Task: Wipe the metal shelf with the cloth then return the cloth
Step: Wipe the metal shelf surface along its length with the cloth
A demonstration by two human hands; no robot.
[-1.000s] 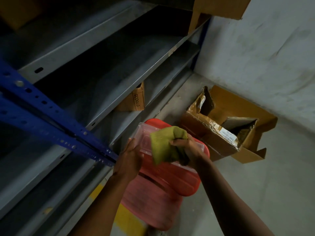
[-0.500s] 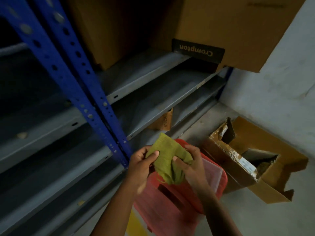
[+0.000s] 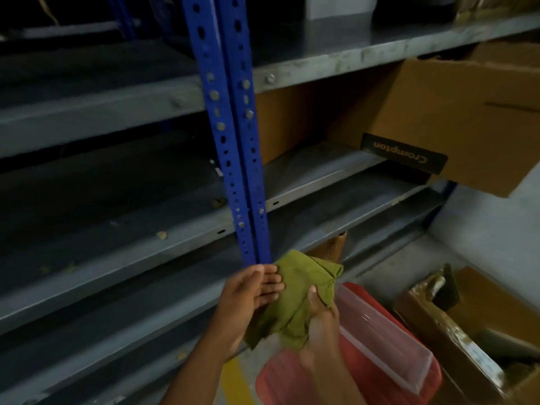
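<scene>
An olive-green cloth [image 3: 301,293] is bunched between both hands in front of the grey metal shelf [image 3: 163,247]. My left hand [image 3: 251,299] lies flat against the cloth's left side with its fingers stretched out. My right hand [image 3: 321,325] grips the cloth's lower right part, thumb on top. The cloth hangs in the air just below the foot of the blue perforated upright [image 3: 233,127], apart from the shelf boards. Small crumbs of debris lie on the shelf to the left.
A clear plastic box [image 3: 377,325] sits on a red stool [image 3: 330,384] under my hands. An open torn cardboard box [image 3: 455,317] stands on the floor at right. A Crompton carton [image 3: 455,121] overhangs an upper shelf; a small box [image 3: 333,249] sits on a low one.
The view has tilted up and moved closer to the shelf. Both hands have risen with the cloth above the clear box, and my left hand now lies flat on the cloth.
</scene>
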